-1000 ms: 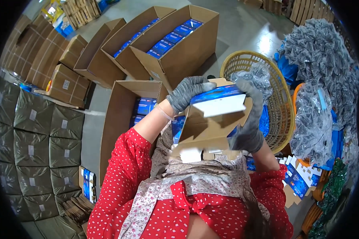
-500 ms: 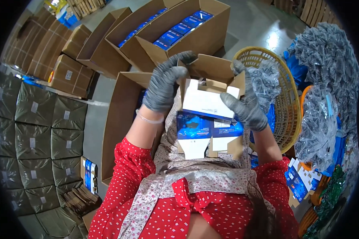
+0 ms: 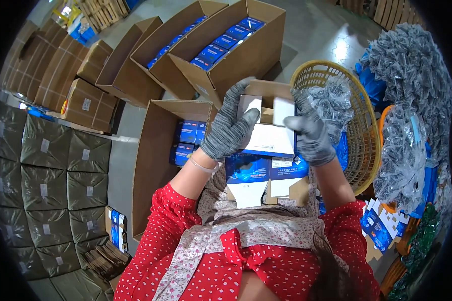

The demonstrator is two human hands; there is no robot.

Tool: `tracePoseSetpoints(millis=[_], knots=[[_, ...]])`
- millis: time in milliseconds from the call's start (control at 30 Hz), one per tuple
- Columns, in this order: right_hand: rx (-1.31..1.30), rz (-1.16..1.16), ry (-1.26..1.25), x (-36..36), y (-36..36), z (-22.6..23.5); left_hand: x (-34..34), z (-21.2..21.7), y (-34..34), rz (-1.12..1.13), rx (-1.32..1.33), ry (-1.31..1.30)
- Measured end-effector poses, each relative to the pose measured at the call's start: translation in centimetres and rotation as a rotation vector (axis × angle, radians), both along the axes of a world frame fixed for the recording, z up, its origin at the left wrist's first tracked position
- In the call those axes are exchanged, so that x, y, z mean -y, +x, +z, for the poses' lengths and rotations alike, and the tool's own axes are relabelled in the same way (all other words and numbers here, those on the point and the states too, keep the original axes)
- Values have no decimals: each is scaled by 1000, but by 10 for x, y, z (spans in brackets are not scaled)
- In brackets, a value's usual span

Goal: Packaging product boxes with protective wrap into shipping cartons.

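Note:
I hold a small blue and white carton upright in front of my chest, its end flaps open at top and bottom. My left hand, in a grey knit glove, wraps the upper left side and presses on a white top flap. My right hand, also gloved, grips the upper right edge, fingers on the other flap. Just beyond the hands stands an open brown shipping box with a few blue cartons lying in it.
Two more open boxes packed with blue cartons stand further off. A yellow wicker basket with clear plastic packets sits at my right, next to heaps of packets. Dark green bundles are stacked at left. Flat blue cartons lie at lower right.
The carton has turned from lying across my hands to standing upright. Both hands have moved to its top end and closed on the flaps.

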State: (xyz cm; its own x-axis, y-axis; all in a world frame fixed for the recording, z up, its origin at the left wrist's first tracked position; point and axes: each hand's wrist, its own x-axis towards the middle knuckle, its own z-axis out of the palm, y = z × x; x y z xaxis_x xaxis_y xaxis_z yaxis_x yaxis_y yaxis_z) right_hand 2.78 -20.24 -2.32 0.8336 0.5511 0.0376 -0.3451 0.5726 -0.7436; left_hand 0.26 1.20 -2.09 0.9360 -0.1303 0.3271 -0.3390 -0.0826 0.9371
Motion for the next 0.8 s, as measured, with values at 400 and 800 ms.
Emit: tracePoseSetpoints(millis=[400, 800], knots=[[422, -160, -693, -4, -5, 7, -13, 24, 4, -128, 186, 610], [881, -600, -1141, 9, -30, -75, -16, -10, -6, 45, -363, -97]])
